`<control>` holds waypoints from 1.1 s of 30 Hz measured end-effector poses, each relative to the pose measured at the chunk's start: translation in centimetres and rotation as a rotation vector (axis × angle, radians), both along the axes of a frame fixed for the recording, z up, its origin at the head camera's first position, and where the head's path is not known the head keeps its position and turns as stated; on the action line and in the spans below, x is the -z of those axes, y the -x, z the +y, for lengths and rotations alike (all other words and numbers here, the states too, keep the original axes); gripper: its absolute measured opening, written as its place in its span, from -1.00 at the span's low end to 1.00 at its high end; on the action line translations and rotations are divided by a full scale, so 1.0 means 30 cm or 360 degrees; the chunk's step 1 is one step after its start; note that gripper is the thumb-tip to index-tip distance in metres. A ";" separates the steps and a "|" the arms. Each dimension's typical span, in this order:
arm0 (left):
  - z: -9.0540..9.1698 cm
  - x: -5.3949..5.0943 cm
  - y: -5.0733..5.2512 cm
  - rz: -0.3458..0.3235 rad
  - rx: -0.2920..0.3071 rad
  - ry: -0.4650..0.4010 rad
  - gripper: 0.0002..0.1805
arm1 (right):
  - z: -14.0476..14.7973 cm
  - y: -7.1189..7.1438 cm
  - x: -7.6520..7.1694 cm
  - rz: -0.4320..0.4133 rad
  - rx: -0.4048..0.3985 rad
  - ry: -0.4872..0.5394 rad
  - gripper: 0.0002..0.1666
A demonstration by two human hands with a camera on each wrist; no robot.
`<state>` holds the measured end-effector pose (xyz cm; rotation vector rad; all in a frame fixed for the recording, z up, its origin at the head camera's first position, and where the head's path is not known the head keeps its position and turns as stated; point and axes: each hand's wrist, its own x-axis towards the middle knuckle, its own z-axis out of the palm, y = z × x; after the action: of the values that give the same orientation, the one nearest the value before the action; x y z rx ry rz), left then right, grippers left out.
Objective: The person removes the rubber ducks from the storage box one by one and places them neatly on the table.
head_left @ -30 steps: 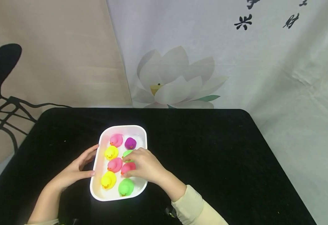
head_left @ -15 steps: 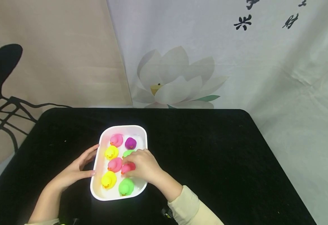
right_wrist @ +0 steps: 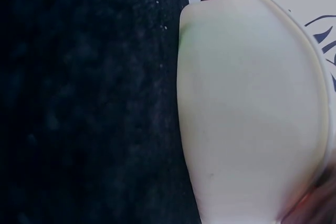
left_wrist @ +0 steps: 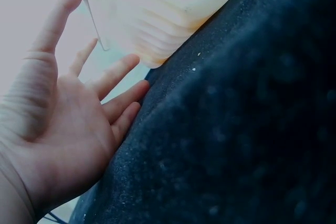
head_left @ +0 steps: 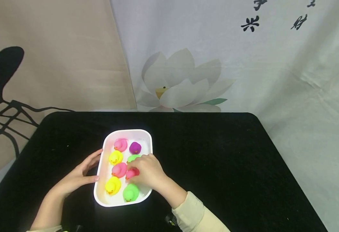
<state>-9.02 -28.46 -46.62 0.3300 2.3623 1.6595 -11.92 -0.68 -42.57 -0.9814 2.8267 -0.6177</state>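
A white plastic tray (head_left: 99,193) holds several rubber ducks in two columns. My left hand (head_left: 76,175) is at the tray's left side, thumb and fingertips against its rim. In the left wrist view the left hand (left_wrist: 73,124) has its fingers spread beside the tray wall (left_wrist: 152,30). My right hand (head_left: 149,170) reaches over the right rim, thumb and fingers around a rose-pink duck (head_left: 132,173). Behind that hand a green duck (head_left: 133,158) is partly covered; another green duck (head_left: 130,192) sits in front. The right wrist view shows mostly the tray's outer wall (right_wrist: 247,98).
Pink ducks (head_left: 119,169) and yellow ducks (head_left: 112,186) alternate along the tray's left column, and a purple duck (head_left: 135,148) sits at the far right. The tray stands on a black-covered table (head_left: 215,161). Behind hangs a printed curtain (head_left: 186,38).
My right hand and forearm have shifted slightly left, with the fingers drawn closer around the rose-pink duck. The left hand, the tray and the other ducks stay nearly where they were.
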 end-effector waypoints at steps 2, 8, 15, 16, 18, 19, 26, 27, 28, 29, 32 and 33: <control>0.001 0.000 0.001 0.0000 -0.0001 0.0001 0.00 | 0.002 0.001 0.000 -0.0002 0.0002 0.0013 -0.51; 0.005 -0.001 0.003 -0.0011 -0.0006 0.0004 -0.01 | 0.009 0.001 0.001 0.0020 -0.0006 0.0052 -0.50; 0.004 -0.001 0.003 -0.0008 -0.0012 0.0008 -0.01 | 0.020 -0.003 -0.001 -0.0019 -0.0036 0.0172 -0.49; 0.004 -0.001 0.003 -0.0008 -0.0012 0.0008 -0.01 | 0.022 -0.002 -0.001 -0.0028 -0.0038 0.0194 -0.49; 0.005 0.000 0.002 -0.0009 -0.0013 0.0007 -0.02 | 0.027 -0.002 -0.002 -0.0047 -0.0038 0.0245 -0.49; 0.005 0.001 0.002 -0.0009 -0.0014 0.0006 -0.02 | 0.029 -0.003 -0.003 -0.0056 -0.0038 0.0274 -0.49; 0.003 0.002 0.001 -0.0003 -0.0002 -0.0017 -0.02 | 0.049 -0.004 -0.010 -0.0178 -0.0041 0.0548 -0.53; 0.002 0.002 0.001 -0.0002 0.0000 -0.0018 -0.02 | 0.053 -0.004 -0.011 -0.0198 -0.0040 0.0588 -0.53; 0.002 0.002 0.001 -0.0002 0.0002 -0.0020 -0.02 | 0.056 -0.004 -0.012 -0.0212 -0.0041 0.0623 -0.54; 0.001 0.002 0.001 -0.0003 0.0003 -0.0020 -0.02 | 0.060 -0.005 -0.014 -0.0218 -0.0044 0.0652 -0.54; 0.002 0.002 0.001 -0.0001 0.0002 -0.0016 -0.02 | 0.072 -0.003 -0.019 -0.0219 -0.0053 0.0709 -0.57; 0.002 0.002 0.001 -0.0001 0.0001 -0.0017 -0.02 | 0.076 -0.002 -0.023 -0.0216 -0.0057 0.0725 -0.58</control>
<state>-9.05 -28.39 -46.68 0.3318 2.3535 1.6720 -11.85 1.61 -41.87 -0.9972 2.5933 -1.3083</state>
